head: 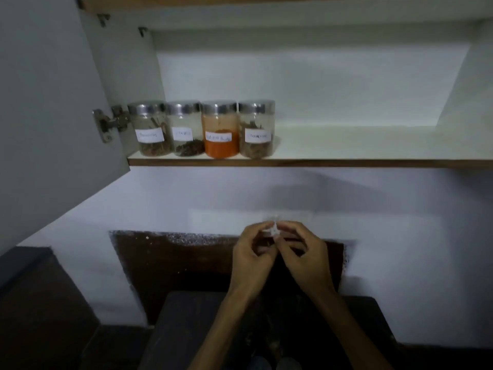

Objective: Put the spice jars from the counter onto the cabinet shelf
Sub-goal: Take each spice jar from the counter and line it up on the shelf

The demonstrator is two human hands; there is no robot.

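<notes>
Several clear spice jars with silver lids and white labels stand in a row at the left end of the cabinet shelf. From the left: a jar of brown sticks, a jar of dark cloves, a jar of orange powder and a jar of brown bark pieces. Well below the shelf, my left hand and my right hand meet fingertip to fingertip, pinching a small white object between them. What the object is cannot be told.
The cabinet door hangs open at the left on a metal hinge. The shelf to the right of the jars is bare. A white wall with a dark brown patch lies behind my hands. Dark counter sits below.
</notes>
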